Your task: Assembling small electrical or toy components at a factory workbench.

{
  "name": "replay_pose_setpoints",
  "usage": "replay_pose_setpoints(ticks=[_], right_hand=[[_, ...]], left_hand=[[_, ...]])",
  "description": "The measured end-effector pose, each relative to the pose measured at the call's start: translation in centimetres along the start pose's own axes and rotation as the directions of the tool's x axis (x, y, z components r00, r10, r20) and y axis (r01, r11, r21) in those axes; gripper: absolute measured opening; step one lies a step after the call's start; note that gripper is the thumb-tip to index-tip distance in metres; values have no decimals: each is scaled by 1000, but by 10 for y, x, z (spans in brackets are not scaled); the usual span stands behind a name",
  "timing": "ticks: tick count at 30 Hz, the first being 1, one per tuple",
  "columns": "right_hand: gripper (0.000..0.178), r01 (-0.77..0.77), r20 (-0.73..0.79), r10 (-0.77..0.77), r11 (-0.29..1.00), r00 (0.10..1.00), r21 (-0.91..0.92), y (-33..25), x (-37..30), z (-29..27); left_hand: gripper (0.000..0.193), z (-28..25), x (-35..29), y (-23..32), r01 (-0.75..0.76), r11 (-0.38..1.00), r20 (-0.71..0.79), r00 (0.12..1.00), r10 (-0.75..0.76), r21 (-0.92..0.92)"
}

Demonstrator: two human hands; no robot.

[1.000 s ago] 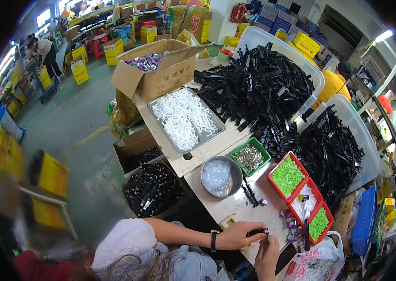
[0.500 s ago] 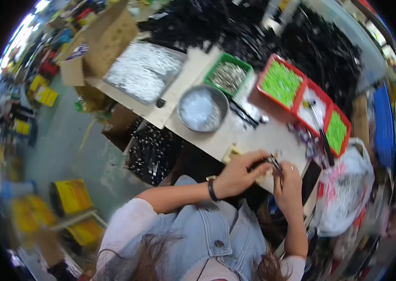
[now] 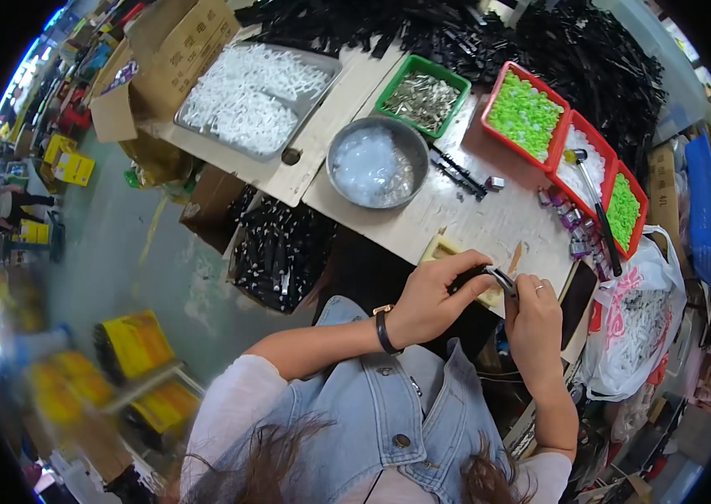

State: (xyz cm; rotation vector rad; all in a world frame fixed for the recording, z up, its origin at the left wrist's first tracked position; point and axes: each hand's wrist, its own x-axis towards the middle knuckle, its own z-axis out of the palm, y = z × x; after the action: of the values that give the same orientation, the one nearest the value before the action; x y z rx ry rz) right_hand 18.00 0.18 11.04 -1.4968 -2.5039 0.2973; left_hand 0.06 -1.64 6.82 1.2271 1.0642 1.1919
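My left hand [image 3: 433, 296] is closed, thumb and forefinger pinched on a slim black part [image 3: 500, 280] with a shiny edge. My right hand [image 3: 537, 317], with a ring on one finger, grips the other end of it from the right. Both hands meet over the front edge of the table. Just beyond the left hand, partly covered by it, lies a cream-coloured block or frame [image 3: 439, 249]. A thin tan sliver [image 3: 516, 255] rests on the tabletop past the fingers. The fingers hide much of the held part.
Ahead stand a round metal bowl [image 3: 413, 178], a green bin [image 3: 450, 77] of metal pieces, red bins [image 3: 553, 165] with green and white pieces, and a tray [image 3: 315, 101] of white strips. A black-handled hammer [image 3: 603, 220] lies across the red bins. Black parts pile up behind.
The whole view has shifted and become sharper. Both hands remain together on the black part, which now sits at a slightly different angle between the fingers.
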Motion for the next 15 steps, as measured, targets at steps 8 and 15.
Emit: replay_pose_setpoints(ticks=[8,15], right_hand=[[17,247,52,-251,966,967,73,-1,9,34],[11,-49,-72,54,996,996,70,30,21,38]], left_hand=[[26,-59,-14,-17,736,397,696,664,-272,-548],[22,-209,-81,-54,280,905,-243,948,-207,319]])
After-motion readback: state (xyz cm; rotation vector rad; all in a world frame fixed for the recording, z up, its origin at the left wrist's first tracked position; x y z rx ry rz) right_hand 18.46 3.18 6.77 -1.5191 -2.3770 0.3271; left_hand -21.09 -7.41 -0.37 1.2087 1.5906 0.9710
